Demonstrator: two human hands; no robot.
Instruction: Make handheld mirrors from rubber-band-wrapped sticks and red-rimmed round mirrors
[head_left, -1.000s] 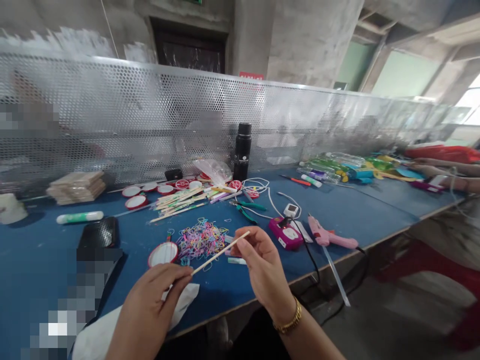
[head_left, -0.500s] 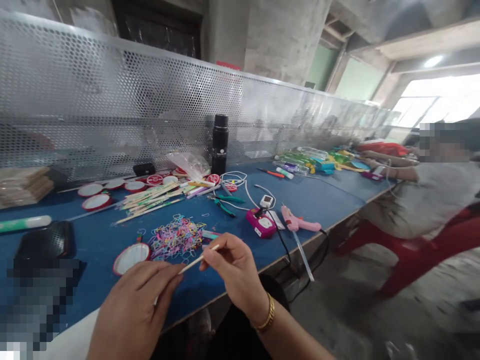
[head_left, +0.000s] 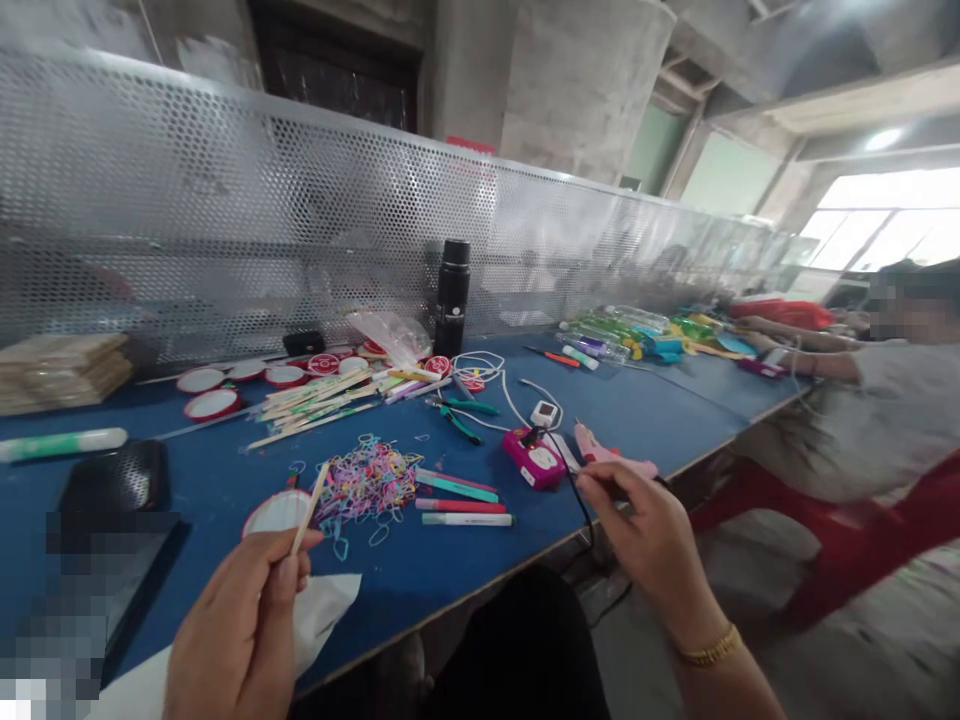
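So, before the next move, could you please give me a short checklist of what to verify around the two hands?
1. Thin stick held by the left hand: ok, pinched between thumb and fingers.
2. Right hand gripping the pink glue gun: cannot tell; the hand partly hides it.
3. Glue gun hot: cannot tell.
4. Loose bands all gathered: not ok, a few lie outside the pile.
5. Green-handled pliers clear of both hands: ok.

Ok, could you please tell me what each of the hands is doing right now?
Left hand: closed, holding a stick.
Right hand: at the glue gun; cannot tell whether it grips anything.
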